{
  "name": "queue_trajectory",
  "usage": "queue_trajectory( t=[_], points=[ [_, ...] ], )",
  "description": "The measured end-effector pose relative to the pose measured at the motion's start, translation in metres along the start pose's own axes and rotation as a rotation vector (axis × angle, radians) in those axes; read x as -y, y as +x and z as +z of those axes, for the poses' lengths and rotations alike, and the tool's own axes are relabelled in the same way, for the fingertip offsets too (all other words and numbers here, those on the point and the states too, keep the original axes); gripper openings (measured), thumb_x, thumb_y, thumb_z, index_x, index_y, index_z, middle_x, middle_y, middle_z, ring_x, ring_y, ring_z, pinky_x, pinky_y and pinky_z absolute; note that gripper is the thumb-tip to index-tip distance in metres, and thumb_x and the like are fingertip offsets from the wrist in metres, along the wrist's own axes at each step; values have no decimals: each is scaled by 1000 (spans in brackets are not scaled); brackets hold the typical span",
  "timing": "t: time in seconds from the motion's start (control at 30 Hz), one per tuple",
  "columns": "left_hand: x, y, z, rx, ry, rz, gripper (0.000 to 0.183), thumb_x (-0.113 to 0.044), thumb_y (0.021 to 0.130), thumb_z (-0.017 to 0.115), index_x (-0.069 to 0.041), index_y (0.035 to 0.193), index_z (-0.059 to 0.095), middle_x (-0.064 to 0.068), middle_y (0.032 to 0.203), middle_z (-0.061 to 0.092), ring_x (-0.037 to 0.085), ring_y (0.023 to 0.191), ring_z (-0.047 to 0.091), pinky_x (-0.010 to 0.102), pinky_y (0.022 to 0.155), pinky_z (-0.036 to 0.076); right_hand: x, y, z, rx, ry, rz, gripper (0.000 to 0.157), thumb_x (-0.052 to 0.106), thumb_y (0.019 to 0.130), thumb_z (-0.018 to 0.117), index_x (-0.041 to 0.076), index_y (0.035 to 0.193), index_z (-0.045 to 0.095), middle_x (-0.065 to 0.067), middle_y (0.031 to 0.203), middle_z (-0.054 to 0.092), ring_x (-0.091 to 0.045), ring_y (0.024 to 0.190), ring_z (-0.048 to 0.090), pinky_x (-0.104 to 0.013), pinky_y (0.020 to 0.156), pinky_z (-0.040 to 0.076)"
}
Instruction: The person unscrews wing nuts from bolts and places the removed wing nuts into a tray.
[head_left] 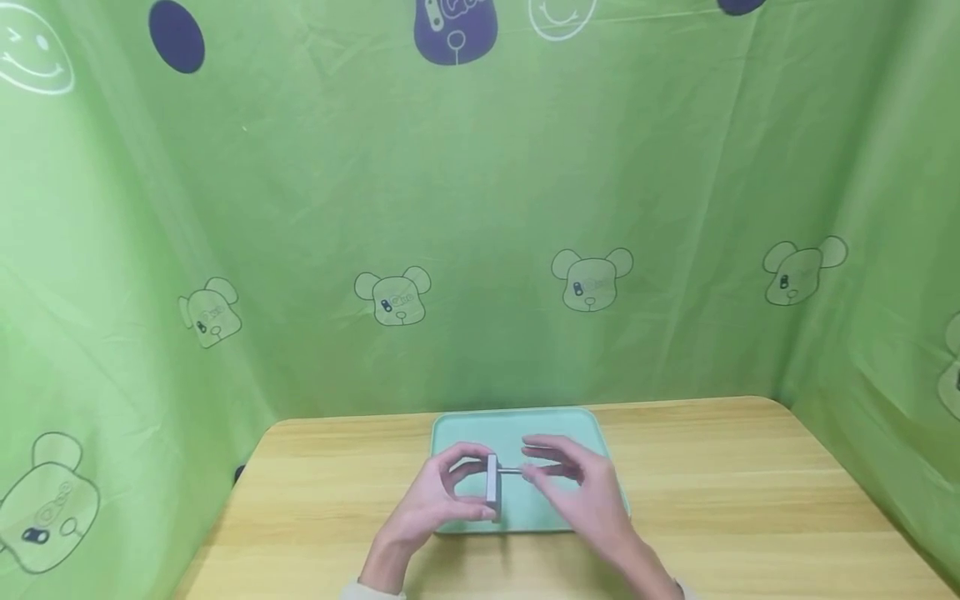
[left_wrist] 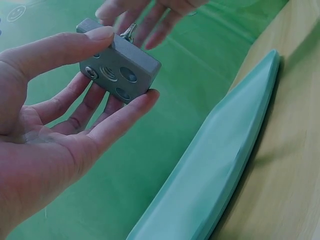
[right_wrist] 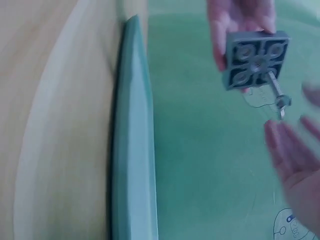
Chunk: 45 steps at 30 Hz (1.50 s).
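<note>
My left hand point(head_left: 435, 492) grips a small grey square block point(left_wrist: 142, 61) by its edges, with the thumb on one side and fingers on the other. Round holes show on the face in the left wrist view; the opposite face is ribbed. From that ribbed face a threaded metal bolt point(right_wrist: 276, 86) sticks out towards my right hand point(head_left: 588, 496). The fingers of that hand are spread and loosely bent around the bolt's outer end, with a fingertip close to it. In the right wrist view a gap shows between those fingers and the bolt.
Beneath both hands a light green tray point(head_left: 517, 427) lies on a wooden table point(head_left: 337, 492). Green cloth point(head_left: 495, 183) with printed bear heads hangs behind the table and along both sides.
</note>
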<state>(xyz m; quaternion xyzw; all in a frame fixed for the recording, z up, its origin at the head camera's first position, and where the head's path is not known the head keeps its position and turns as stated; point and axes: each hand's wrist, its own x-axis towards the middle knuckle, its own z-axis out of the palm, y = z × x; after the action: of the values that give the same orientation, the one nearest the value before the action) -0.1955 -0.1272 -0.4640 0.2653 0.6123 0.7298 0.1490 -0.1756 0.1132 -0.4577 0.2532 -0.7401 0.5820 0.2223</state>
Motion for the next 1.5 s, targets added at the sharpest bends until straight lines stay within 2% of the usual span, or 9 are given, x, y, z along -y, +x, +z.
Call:
queue_trajectory(
  t=[0.13, 0.23, 0.47, 0.77, 1.03, 1.2, 1.3, 1.4, 1.5],
  points=[
    [0, 1, 1, -11, 31, 8, 72, 13, 70, 83, 3, 136, 55, 17, 141, 52, 35, 133, 53, 51, 98, 59, 6, 2, -6, -1, 202, 449, 35, 19, 92, 77, -3, 119, 69, -16, 109, 75, -28, 92, 76, -39, 78, 67],
    [0, 2, 3, -10, 51, 16, 73, 14, 69, 83, 3, 135, 55, 17, 140, 51, 37, 133, 52, 50, 98, 59, 6, 3, -11, 73, 305, 624, 43, 23, 95, 74, -11, 120, 65, -24, 106, 74, -35, 92, 75, -44, 80, 66],
    [2, 2, 5, 18, 87, 47, 68, 13, 70, 81, 2, 133, 56, 29, 142, 44, 39, 133, 52, 48, 99, 59, 2, 2, -16, 214, 418, 736, 41, 22, 96, 72, -12, 120, 65, -23, 105, 74, -30, 96, 75, -45, 89, 63],
    [1, 1, 7, 20, 119, 54, 69, 13, 69, 81, 4, 132, 56, 20, 138, 50, 36, 132, 53, 48, 99, 59, 3, 0, -14, 231, 434, 734, 39, 17, 95, 73, -13, 119, 63, -21, 105, 75, -27, 95, 75, -38, 87, 65],
    [1, 2, 6, 12, 75, 34, 71, 13, 70, 81, 10, 134, 52, 20, 139, 50, 36, 132, 54, 48, 99, 59, 6, 0, -9, 205, 294, 479, 31, 8, 94, 73, -14, 113, 66, -30, 105, 72, -30, 92, 75, -41, 81, 66],
    [1, 1, 4, 8, 36, 39, 71, 13, 71, 81, 11, 135, 51, 19, 139, 50, 38, 134, 51, 50, 99, 59, 2, -1, -4, 147, 180, 299, 18, 3, 89, 77, -2, 106, 74, -18, 103, 76, -23, 92, 76, -37, 81, 66],
    [2, 1, 3, 9, 18, 47, 70, 13, 71, 81, 10, 135, 51, 20, 138, 50, 40, 135, 50, 51, 100, 58, -3, -2, -1, 125, 36, 45, 21, -4, 85, 79, 6, 103, 76, -6, 100, 77, -19, 91, 75, -32, 80, 66],
    [1, 0, 2, 10, 1, 47, 70, 13, 72, 81, 12, 135, 50, 18, 138, 51, 43, 136, 48, 52, 100, 58, -8, -2, 1, 90, -114, -256, 33, -12, 77, 79, 7, 104, 76, -5, 100, 77, -20, 89, 75, -25, 80, 64],
    [0, 0, 2, 11, -8, 48, 69, 13, 73, 81, 11, 135, 51, 19, 138, 51, 47, 136, 46, 53, 100, 57, -12, 0, 2, 57, -198, -447, 40, -15, 71, 79, 6, 105, 76, -7, 101, 77, -23, 89, 75, -21, 87, 61]
  ],
)
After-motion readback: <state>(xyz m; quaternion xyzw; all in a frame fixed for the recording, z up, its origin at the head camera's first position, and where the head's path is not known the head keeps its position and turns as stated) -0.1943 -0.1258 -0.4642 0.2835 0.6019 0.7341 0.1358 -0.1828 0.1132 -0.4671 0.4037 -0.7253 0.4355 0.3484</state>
